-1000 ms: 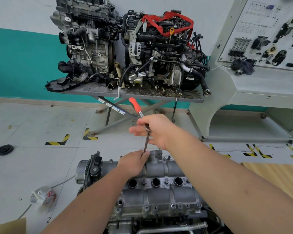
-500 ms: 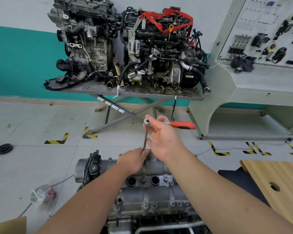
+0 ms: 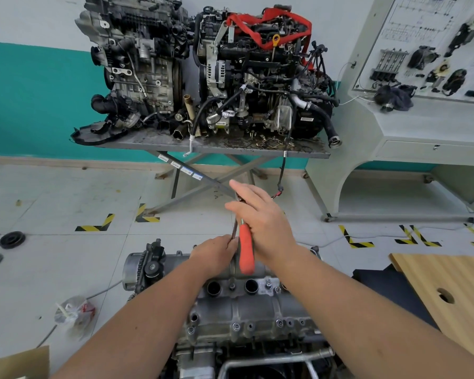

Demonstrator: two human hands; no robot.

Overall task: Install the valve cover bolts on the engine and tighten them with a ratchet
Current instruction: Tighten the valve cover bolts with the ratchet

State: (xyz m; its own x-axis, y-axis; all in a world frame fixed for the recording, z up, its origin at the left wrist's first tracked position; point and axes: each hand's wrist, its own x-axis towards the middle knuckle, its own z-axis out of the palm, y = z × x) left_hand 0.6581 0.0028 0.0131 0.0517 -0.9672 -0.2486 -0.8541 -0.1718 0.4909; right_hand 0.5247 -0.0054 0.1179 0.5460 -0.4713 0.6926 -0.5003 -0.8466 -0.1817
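Ratchet (image 3: 246, 251) held upright over far edge of valve cover (image 3: 257, 305), orange grip hanging down. Right hand (image 3: 263, 220) fingers curled around head end; left hand (image 3: 216, 255) pinching extension shaft low. Steel tool probably stiff, weighty, maybe oily; rubbery grip likely best gripped for torque.

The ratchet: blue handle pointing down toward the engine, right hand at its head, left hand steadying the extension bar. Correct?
Not quite. The head view shows the ratchet handle is orange-red, not blue. It does point down toward the engine, right hand at its head, left hand on the extension bar.
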